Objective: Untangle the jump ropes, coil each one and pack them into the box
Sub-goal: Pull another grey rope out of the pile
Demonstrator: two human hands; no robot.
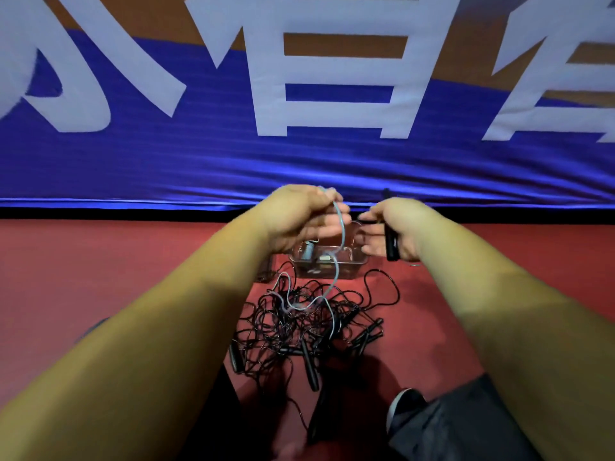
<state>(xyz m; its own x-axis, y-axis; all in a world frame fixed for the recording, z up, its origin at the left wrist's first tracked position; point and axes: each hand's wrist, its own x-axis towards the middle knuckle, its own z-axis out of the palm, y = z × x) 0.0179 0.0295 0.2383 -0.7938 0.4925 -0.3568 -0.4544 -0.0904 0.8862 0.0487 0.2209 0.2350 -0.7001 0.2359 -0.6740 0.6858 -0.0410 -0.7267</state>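
head | left hand point(304, 219) pinches pale rope point(337, 274), fingers curled | right hand point(394, 224) holds black handle point(390, 241) against palm (fingers half straight) | rope trails into tangle point(299, 327) on floor point(100, 261), just before box point(329, 262)

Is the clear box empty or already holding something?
Not empty: pale items show through the clear box wall; what they are, cannot tell.

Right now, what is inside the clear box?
Through the clear box wall a grey roll-like item and a small pale piece show. Its far part is covered by the left hand and right hand, so more cannot be ruled out.
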